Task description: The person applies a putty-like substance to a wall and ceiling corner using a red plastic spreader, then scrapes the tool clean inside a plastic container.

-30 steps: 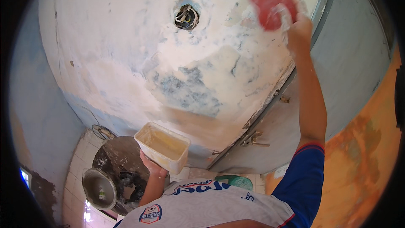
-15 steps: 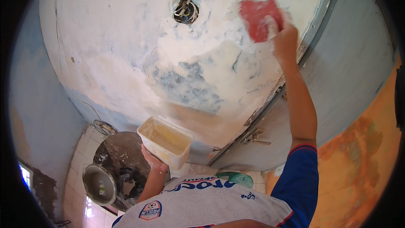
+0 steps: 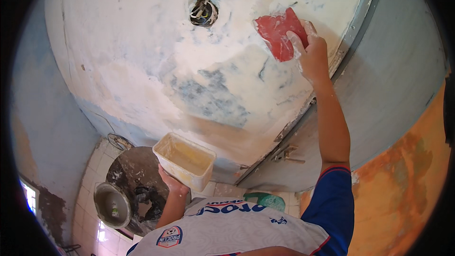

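Observation:
My right hand (image 3: 310, 54) is raised and presses a flat red plastic spreader (image 3: 278, 35) against the white, patchy plastered wall (image 3: 156, 66). Blue paint shows through the plaster just left of and below the spreader. My left hand (image 3: 169, 182) holds a cream rectangular tub (image 3: 185, 160) from underneath, low in the picture, with pale paste inside it. A round hole with loose wires (image 3: 204, 12) sits in the wall to the left of the spreader.
A grey door frame edge (image 3: 303, 114) with a metal latch (image 3: 284, 152) runs diagonally right of the plaster. An orange wall (image 3: 403, 170) lies at right. Below are a tiled floor (image 3: 90, 180), a metal bucket (image 3: 112, 205) and a dark round tub (image 3: 135, 180).
My right hand has drawn the red spreader down and to the left across the plaster. The tub in my left hand has stayed about where it was.

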The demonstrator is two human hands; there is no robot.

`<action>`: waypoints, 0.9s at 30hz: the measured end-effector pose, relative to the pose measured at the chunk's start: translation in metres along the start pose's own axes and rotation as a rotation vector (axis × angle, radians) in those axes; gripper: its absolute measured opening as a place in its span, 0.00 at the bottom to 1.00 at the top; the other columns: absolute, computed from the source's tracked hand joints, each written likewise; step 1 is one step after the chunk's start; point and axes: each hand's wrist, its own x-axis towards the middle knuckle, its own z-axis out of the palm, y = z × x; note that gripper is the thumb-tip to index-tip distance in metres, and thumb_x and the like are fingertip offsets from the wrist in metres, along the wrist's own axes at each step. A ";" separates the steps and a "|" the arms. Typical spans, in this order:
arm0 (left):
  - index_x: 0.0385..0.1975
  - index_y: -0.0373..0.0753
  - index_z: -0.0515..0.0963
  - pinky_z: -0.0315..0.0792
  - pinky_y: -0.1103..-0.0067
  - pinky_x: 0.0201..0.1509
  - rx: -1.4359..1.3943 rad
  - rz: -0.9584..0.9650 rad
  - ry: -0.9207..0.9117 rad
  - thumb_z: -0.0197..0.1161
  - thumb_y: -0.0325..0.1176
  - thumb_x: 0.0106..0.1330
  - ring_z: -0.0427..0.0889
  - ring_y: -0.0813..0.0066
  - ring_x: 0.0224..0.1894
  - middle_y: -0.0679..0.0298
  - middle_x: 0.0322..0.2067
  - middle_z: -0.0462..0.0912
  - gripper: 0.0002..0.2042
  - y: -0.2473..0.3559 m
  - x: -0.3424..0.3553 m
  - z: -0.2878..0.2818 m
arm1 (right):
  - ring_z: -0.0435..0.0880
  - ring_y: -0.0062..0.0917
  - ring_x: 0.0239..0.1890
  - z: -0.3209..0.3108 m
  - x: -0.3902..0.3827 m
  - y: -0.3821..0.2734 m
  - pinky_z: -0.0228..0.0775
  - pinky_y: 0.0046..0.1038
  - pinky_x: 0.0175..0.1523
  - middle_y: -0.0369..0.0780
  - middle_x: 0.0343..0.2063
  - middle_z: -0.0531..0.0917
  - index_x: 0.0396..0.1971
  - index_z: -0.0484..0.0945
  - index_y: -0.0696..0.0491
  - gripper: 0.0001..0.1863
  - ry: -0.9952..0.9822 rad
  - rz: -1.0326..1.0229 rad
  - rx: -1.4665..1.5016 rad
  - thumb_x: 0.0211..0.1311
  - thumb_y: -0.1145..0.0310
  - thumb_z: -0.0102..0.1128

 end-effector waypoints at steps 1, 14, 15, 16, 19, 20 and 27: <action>0.72 0.47 0.64 0.68 0.58 0.70 0.009 0.001 -0.009 0.38 0.62 0.75 0.72 0.54 0.68 0.59 0.68 0.71 0.34 -0.002 0.000 0.000 | 0.87 0.37 0.50 -0.007 0.001 0.005 0.78 0.36 0.54 0.50 0.47 0.86 0.58 0.77 0.61 0.23 0.120 0.016 -0.040 0.71 0.62 0.61; 0.72 0.47 0.64 0.67 0.58 0.71 0.027 -0.020 0.023 0.38 0.62 0.75 0.71 0.54 0.69 0.60 0.68 0.70 0.34 -0.010 -0.010 -0.004 | 0.90 0.39 0.37 -0.049 0.020 0.027 0.81 0.37 0.42 0.51 0.36 0.88 0.55 0.79 0.57 0.23 0.497 -0.053 -0.123 0.72 0.54 0.60; 0.72 0.47 0.64 0.66 0.58 0.72 0.035 -0.011 0.020 0.38 0.62 0.75 0.71 0.54 0.69 0.60 0.68 0.70 0.34 -0.010 -0.011 -0.002 | 0.89 0.36 0.37 -0.049 0.019 0.023 0.80 0.36 0.41 0.51 0.36 0.88 0.56 0.79 0.56 0.22 0.450 -0.055 -0.098 0.73 0.54 0.60; 0.72 0.47 0.64 0.66 0.58 0.72 0.038 -0.016 0.032 0.38 0.62 0.75 0.71 0.54 0.69 0.60 0.68 0.70 0.34 -0.010 -0.013 -0.001 | 0.89 0.34 0.36 -0.047 0.015 0.018 0.79 0.34 0.40 0.51 0.36 0.88 0.56 0.79 0.55 0.22 0.402 -0.058 -0.074 0.73 0.55 0.61; 0.72 0.47 0.64 0.67 0.58 0.71 0.061 -0.015 0.054 0.37 0.63 0.75 0.71 0.54 0.69 0.60 0.68 0.71 0.34 -0.007 -0.012 0.004 | 0.88 0.45 0.37 -0.019 0.002 0.007 0.78 0.40 0.44 0.52 0.35 0.87 0.56 0.79 0.55 0.23 0.055 -0.106 -0.225 0.73 0.53 0.58; 0.72 0.47 0.64 0.67 0.58 0.71 0.065 -0.009 0.064 0.37 0.63 0.75 0.71 0.54 0.69 0.60 0.68 0.71 0.34 -0.008 -0.009 0.008 | 0.88 0.48 0.36 -0.019 0.006 0.012 0.79 0.43 0.44 0.52 0.35 0.87 0.54 0.79 0.56 0.24 0.107 -0.091 -0.318 0.72 0.52 0.57; 0.71 0.47 0.65 0.67 0.58 0.71 0.056 -0.003 0.034 0.37 0.62 0.75 0.71 0.53 0.68 0.60 0.68 0.71 0.33 -0.011 0.002 0.010 | 0.86 0.31 0.38 -0.029 0.006 0.014 0.77 0.29 0.47 0.42 0.39 0.88 0.53 0.80 0.57 0.19 0.209 -0.174 0.050 0.71 0.60 0.65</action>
